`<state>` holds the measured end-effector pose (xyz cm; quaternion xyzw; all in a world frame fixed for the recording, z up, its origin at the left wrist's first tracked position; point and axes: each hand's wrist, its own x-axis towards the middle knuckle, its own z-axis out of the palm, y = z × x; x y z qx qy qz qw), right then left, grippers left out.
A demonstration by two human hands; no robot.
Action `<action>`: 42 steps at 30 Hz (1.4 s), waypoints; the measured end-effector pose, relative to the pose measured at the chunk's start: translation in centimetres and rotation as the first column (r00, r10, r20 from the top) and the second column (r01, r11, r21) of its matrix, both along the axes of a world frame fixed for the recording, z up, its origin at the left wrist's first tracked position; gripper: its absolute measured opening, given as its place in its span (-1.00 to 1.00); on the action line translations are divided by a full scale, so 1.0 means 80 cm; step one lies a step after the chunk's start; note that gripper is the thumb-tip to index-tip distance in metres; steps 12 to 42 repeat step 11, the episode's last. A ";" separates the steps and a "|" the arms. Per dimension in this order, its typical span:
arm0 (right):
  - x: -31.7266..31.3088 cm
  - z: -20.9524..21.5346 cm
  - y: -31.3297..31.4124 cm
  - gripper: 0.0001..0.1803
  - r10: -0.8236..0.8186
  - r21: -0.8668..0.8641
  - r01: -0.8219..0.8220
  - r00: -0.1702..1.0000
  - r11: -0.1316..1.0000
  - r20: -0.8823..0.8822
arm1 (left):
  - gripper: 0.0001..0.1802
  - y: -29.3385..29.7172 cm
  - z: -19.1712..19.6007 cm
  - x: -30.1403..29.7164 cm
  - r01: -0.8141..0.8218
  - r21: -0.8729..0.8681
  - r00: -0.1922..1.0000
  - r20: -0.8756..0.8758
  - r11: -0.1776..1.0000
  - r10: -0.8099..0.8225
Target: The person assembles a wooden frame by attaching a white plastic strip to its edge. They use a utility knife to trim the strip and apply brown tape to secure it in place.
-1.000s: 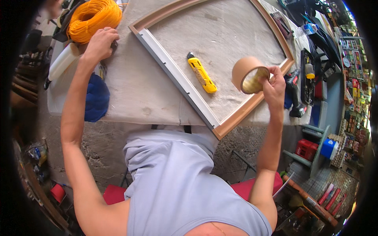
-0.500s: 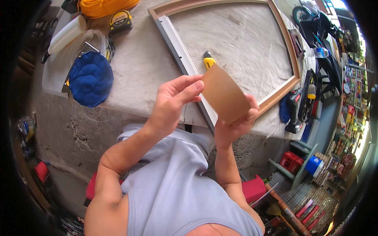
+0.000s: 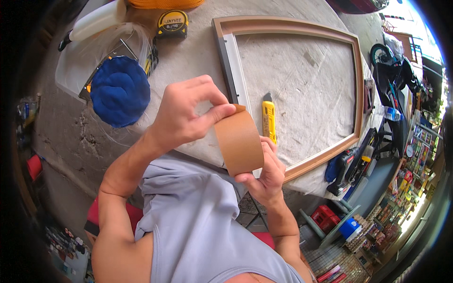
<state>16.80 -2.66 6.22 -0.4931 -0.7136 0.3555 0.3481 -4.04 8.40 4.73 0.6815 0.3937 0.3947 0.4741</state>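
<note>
A brown paper-like sheet bends in a curve between my two hands, over the near left corner of the frame. My left hand pinches its top edge, where a small flap folds over, between thumb and fingers. Along the lower right edge, my right hand grips it with the thumb below and the fingers behind. The far face of the sheet is hidden. Just beyond my right hand, a yellow utility knife lies inside a wooden frame, which has one white and grey side.
A cloth-covered table carries the frame. At the left are a blue lumpy round thing, clear tubing, a white roll, a tape measure and orange cord. A cordless drill lies by the right edge.
My hands and the sheet have come left and lower in the picture. The sheet, flatter before, is now curled with its top edge folded. The view has shifted, showing the knife more fully.
</note>
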 end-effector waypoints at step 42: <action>-0.012 0.003 0.170 -0.77 -0.350 -0.666 0.148 0.919 0.731 -0.180 | -0.92 0.170 -0.076 0.029 -0.301 0.558 0.741 -0.373 0.774 0.557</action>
